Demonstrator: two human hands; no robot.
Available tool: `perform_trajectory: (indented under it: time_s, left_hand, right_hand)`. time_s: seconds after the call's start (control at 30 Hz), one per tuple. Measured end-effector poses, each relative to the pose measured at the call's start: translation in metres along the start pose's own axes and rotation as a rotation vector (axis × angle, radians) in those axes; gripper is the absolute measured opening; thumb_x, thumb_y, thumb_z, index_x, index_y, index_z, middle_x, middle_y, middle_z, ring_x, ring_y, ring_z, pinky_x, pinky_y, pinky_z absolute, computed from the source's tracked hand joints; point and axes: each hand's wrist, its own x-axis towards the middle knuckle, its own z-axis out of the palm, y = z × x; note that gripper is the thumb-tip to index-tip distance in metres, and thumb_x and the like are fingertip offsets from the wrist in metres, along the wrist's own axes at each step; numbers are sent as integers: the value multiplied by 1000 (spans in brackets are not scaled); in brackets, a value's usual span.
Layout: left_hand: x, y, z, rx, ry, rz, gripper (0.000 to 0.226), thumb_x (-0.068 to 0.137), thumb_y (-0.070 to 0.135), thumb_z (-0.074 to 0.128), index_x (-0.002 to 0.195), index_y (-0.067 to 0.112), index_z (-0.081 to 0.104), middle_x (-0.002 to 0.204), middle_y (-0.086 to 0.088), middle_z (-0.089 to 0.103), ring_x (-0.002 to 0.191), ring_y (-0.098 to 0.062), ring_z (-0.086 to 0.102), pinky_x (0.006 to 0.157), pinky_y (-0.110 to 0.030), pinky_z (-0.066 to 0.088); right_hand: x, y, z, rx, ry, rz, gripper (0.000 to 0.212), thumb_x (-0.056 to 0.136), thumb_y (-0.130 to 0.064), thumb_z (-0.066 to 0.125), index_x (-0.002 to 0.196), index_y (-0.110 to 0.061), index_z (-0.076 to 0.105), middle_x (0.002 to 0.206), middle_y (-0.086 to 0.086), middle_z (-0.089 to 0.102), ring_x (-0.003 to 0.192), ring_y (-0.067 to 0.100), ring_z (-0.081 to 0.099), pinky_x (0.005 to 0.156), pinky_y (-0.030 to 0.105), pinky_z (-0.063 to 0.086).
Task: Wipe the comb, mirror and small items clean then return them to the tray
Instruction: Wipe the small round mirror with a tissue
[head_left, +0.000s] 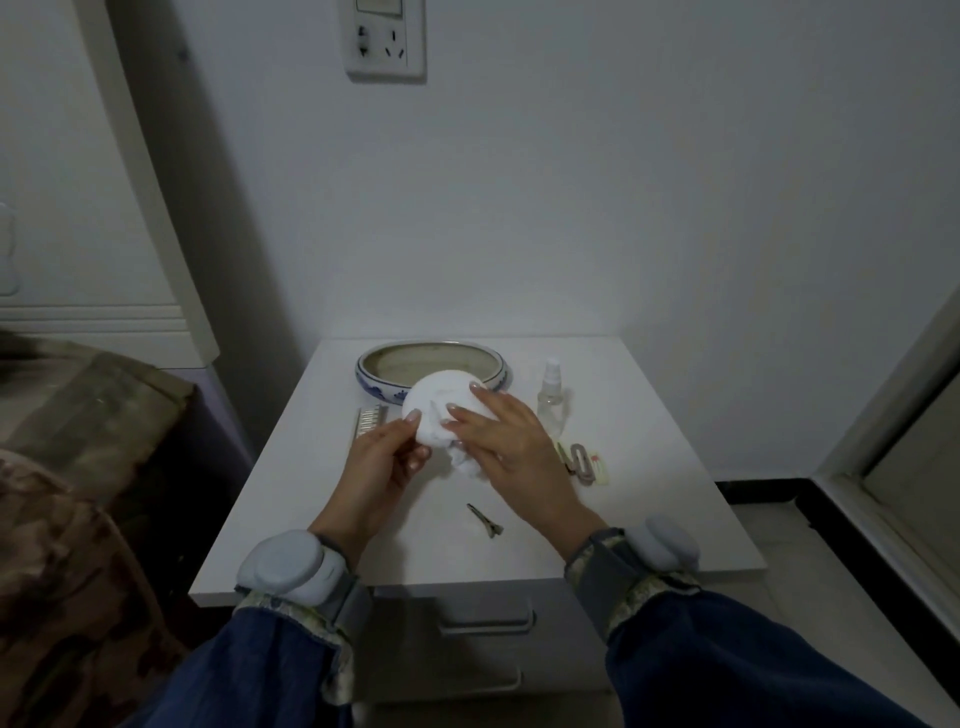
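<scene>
My left hand pinches the left edge of a round white item, apparently the mirror, held above the white bedside table. My right hand presses a white cloth against it with straight fingers; the cloth bunches below my palm. A pale comb lies on the table left of my hands, partly hidden. A small metal hair clip lies in front of my hands. Several flat snap clips lie to the right. The blue-and-white ceramic tray stands at the back.
A clear spray bottle stands right of the tray. A bed with a patterned cover borders the table's left side. The wall is close behind, with a socket above. A drawer handle shows below the front edge.
</scene>
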Motion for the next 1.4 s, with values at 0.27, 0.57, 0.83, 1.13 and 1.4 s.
perform_trajectory:
  time_s: [0.27,0.57,0.83,1.13,1.4]
  left_hand:
    - [-2,3,2,-38,9,17,16,95,7,46,95,0,61,73,-8,56,43,-5,48,41,-10,38]
    - [-3,5,0,-41,48,-84,20,95,11,45,90,-2,60,58,-9,63,40,-5,40,36,-11,31]
    - [-3,0,3,133,-11,-64,33,97,29,44,89,4,63,47,-1,57,36,-6,42,35,-13,30]
    - [-5,-4,-2,461,-131,110,22,94,22,50,107,21,68,73,15,67,71,-8,55,67,-18,44]
    - [-11,-3,5,241,-226,29,24,93,5,48,112,13,62,93,-7,74,86,-21,71,69,-23,57]
  right_hand:
    - [4,3,-20,450,65,357,28,89,-3,56,116,-5,63,118,-5,56,111,-3,48,100,7,33]
    - [1,2,-19,350,-65,333,35,84,-11,65,119,-13,63,114,6,61,105,7,51,90,0,30]
    - [5,1,-18,293,10,528,16,91,-14,55,99,-7,66,83,10,58,77,15,48,65,21,31]
    - [6,8,-14,612,160,767,19,91,-12,54,84,2,65,74,8,61,68,14,51,62,27,38]
    - [5,9,-11,359,208,616,30,91,-3,51,116,-12,64,103,3,64,99,11,55,86,12,40]
